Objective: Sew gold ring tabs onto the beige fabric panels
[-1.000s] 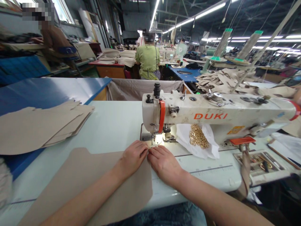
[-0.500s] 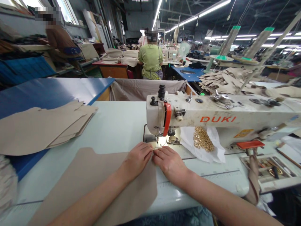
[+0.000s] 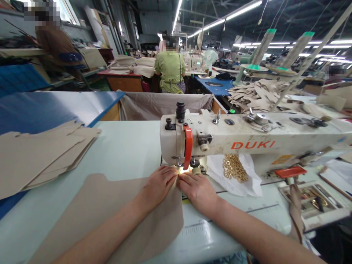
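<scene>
Under the head of the white sewing machine (image 3: 217,130), both my hands pinch the edge of a beige fabric panel (image 3: 118,194). My left hand (image 3: 159,183) is closed at the panel's far right corner, its fingertips close to the lit needle area. My right hand (image 3: 199,190) is closed beside it, the fingertips of both hands almost touching. The panel lies flat on the pale machine table, stretching left beneath my left forearm. My fingers hide the held edge and most of the presser foot.
Beige panels (image 3: 46,157) lie stacked at the left. Gold metal rings (image 3: 234,168) rest on white paper (image 3: 254,179) behind my right hand. A tray of small tools (image 3: 316,200) stands at the right. Ahead, a co-worker in a green top (image 3: 170,69) faces away.
Both hands have moved forward with the panel's edge, closer to the needle, and now cover more of the presser foot area. The whole view has shifted slightly.
</scene>
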Demonstrator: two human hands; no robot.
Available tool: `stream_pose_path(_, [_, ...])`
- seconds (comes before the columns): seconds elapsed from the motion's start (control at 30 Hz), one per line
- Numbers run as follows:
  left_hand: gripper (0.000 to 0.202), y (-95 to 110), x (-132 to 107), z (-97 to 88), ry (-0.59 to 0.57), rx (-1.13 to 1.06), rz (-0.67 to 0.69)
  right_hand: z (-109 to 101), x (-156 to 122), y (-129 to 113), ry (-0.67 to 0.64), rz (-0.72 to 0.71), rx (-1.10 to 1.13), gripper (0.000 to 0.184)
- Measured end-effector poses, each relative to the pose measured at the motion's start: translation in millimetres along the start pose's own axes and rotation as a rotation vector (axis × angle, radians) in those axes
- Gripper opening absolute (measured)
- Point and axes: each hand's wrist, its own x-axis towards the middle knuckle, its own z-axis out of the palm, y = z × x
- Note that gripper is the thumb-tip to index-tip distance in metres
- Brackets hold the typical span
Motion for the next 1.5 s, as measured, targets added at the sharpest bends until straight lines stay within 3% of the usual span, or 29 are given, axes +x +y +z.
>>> stream_pose_path(0.27, [0.027, -7.1, 4.9, 1.3, 0.034, 0.023, 0.051, 2.5, 4.8, 2.6, 0.046, 0.026, -0.017, 0.011])
stream_pose_path(0.67, [0.032, -8.2, 7.2, -1.2, 0.060, 0.046, 0.054, 5.8, 6.1, 4.0, 0.014, 0.076, 0.007, 0.009])
stream_pose_path(0.9, [0.037, -8.1, 6.2, 1.0, 0.071, 0.070, 0.047, 6.5, 1.8, 2.6, 0.079, 0.082, 0.040, 0.010])
stream_pose_path(1.17, [0.033, -5.4, -4.8, -0.5, -0.032, 0.161, 0.089, 4.4, -4.1, 2.5, 0.121, -0.103, 0.120, 0.011])
stream_pose_path(1.5, [0.037, -2.5, -22.1, 1.7, -0.139, 0.307, 0.138, 4.0, -4.0, 2.1, 0.062, -0.092, 0.121, 0.010])
